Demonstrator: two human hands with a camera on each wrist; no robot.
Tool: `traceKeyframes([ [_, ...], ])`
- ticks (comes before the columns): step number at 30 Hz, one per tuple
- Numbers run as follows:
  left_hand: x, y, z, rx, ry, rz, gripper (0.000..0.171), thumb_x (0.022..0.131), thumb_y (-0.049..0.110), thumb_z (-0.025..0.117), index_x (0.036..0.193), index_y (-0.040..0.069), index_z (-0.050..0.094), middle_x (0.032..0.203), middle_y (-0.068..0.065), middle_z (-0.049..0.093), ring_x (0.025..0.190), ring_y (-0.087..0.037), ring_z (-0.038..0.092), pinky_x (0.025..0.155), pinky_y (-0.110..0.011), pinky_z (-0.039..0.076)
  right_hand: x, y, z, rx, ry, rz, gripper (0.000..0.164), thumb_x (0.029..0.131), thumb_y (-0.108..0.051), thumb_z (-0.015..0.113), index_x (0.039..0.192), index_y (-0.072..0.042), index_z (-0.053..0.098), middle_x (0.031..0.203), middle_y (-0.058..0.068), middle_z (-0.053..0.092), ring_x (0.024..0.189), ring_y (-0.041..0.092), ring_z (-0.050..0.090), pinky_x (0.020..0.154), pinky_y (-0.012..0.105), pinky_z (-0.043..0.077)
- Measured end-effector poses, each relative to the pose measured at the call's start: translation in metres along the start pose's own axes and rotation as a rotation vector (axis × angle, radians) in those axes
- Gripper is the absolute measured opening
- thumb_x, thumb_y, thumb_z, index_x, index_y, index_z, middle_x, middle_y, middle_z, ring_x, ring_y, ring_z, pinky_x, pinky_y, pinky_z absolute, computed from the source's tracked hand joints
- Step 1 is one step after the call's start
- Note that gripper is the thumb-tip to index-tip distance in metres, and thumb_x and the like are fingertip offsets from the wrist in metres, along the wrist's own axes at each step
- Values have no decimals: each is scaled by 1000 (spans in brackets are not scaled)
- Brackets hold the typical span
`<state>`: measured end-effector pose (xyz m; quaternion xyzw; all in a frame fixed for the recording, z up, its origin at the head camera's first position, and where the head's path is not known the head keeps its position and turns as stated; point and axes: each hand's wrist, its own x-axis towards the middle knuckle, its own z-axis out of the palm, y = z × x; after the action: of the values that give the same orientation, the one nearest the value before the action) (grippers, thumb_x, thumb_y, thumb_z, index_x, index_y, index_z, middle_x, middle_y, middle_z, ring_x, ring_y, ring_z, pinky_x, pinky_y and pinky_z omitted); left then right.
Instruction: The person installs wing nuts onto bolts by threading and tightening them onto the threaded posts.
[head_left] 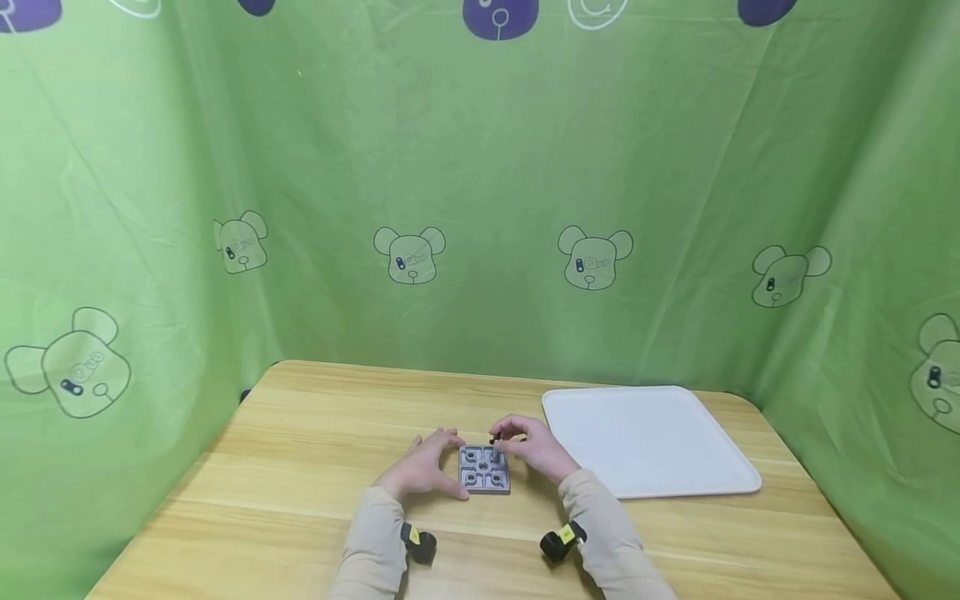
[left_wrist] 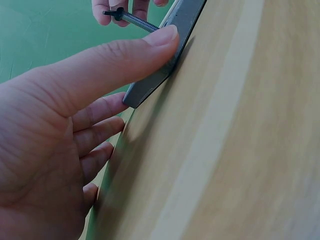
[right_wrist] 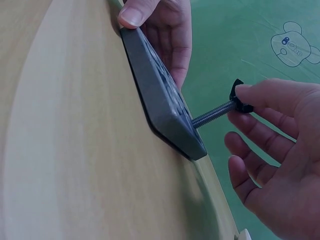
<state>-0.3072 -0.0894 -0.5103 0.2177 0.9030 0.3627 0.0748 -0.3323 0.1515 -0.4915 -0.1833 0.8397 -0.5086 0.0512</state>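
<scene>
A grey square plate (head_left: 483, 482) with raised patterns lies on the wooden table between both hands. My left hand (head_left: 422, 468) holds it from the left, thumb at the near edge and fingertips toward the far corner. At the plate's far right part stands a wing bolt (right_wrist: 215, 114), a threaded metal shank with a black winged head. My right hand (head_left: 536, 446) pinches that black head between thumb and index finger, the other fingers loosely curled below. The shank's lower end meets the plate's top face. In the left wrist view, the left thumb covers part of the plate's edge (left_wrist: 150, 89).
To the right, a white tray (head_left: 652, 442) lies on the wooden table (head_left: 262, 517), close to the right forearm. Green curtains (head_left: 495, 167) with bear drawings surround the table at the back and sides. Each sleeve carries a black wrist camera (head_left: 558, 544).
</scene>
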Motion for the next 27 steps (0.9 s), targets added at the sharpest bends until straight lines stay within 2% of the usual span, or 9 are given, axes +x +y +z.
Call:
traceKeyframes([
  [15,-1,1,0,-7,0,-1,86,63,37,87,136,8,51,157,-16,33,149,-37,22,122,-61,5,-1,0,0,-30,16,-14,17,82,-8,71,98,-11,69,100,5,69,96,15,59,90,35,48],
  [27,-2,2,-1,-12,0,-5,86,63,37,87,135,8,51,157,-15,34,149,-37,22,122,-61,5,0,0,1,-44,33,-29,12,82,-7,70,93,-9,69,97,5,70,93,14,59,85,31,47],
])
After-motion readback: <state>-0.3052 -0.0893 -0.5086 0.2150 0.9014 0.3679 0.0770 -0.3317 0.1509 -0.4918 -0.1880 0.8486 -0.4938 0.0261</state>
